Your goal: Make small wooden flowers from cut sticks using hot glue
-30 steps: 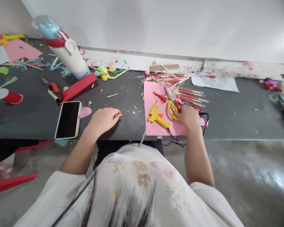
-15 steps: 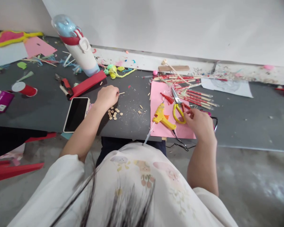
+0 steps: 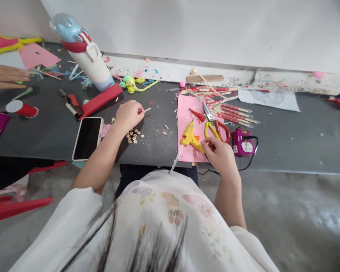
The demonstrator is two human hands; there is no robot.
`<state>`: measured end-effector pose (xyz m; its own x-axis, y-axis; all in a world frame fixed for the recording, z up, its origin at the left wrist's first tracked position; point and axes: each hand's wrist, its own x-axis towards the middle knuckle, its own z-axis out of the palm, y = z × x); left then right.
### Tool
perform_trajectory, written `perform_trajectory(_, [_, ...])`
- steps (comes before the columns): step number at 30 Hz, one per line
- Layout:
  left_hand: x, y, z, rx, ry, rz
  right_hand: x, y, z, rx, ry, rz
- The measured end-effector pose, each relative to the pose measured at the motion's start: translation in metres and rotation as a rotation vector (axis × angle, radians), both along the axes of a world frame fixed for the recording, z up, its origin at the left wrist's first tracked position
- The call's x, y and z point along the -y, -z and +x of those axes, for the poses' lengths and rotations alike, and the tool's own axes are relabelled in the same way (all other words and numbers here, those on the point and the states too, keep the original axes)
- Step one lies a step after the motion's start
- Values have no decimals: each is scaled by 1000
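My left hand (image 3: pixel 129 115) is closed in a pinch, holding a short, thin wooden stick (image 3: pixel 148 110) that points to the right, just over the dark table. Below that hand lies a group of small flower-shaped wooden pieces (image 3: pixel 134 136). My right hand (image 3: pixel 220 153) has its curled fingertips on the handle end of a yellow hot glue gun (image 3: pixel 189 135), which rests on pink paper (image 3: pixel 184 107). A clear glue stick (image 3: pixel 176 158) juts from the gun's rear past the table edge. Scissors (image 3: pixel 211 119) with yellow and red handles lie beyond my right hand.
A phone (image 3: pixel 87 139), a red box (image 3: pixel 102 101), pliers (image 3: pixel 70 104) and a tilted-looking bottle (image 3: pixel 87 62) stand or lie leftward. Another person's hand (image 3: pixel 7 77) is at far left. Red-wrapped sticks (image 3: pixel 235 113) and a purple box with a cord (image 3: pixel 241 142) are on the right.
My right hand has moved left from the scissors' red handle to the glue gun's handle. My left hand still pinches the stick. Another person's hand has come in at the far left.
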<state>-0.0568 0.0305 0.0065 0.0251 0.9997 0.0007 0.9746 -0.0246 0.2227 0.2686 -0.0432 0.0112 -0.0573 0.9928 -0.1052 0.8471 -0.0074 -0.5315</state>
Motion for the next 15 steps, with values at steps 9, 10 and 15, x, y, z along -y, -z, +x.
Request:
perform_trajectory(9, [55,-37,48,339,142,15,-1,1,-48,-523,-85,38])
perform_trajectory(10, [59,-41,52,335,166,8,-2,1,-54,-576,-102,22])
perform_trajectory(15, [75,-47,62,276,241,42,-3,1,-71,-749,-130,-48])
